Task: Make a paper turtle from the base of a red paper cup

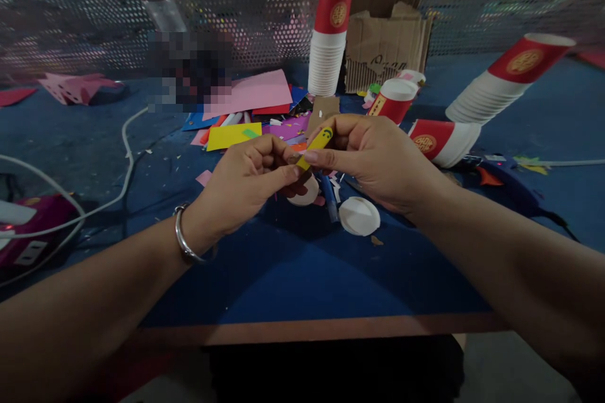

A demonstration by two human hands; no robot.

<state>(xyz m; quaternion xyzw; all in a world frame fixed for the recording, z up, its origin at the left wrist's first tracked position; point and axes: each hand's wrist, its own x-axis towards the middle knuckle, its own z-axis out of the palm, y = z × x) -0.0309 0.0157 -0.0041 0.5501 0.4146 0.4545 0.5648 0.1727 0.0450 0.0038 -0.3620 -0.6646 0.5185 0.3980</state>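
Between my two hands, above the blue table, is a small yellow strip [316, 148] with a smiley face drawn near its rounded upper end. It looks like paper, held on a slant. My left hand [258, 170] pinches its lower end between thumb and fingers. Higher up, the thumb and forefinger of my right hand [368, 157] grip it too. My left fingertips also meet a small brownish bit whose kind I cannot make out. Below the hands lie a white round disc [359, 216], a second pale disc partly hidden, and a blue marker [329, 198].
Stacked paper cups [327, 44] stand at the back, with a leaning stack [510, 79] at right. Coloured paper [253, 94] and scraps lie beyond my hands. A torn cardboard box [387, 44] stands behind. A glue gun [505, 186] lies right; a purple power strip [35, 227] and cables left.
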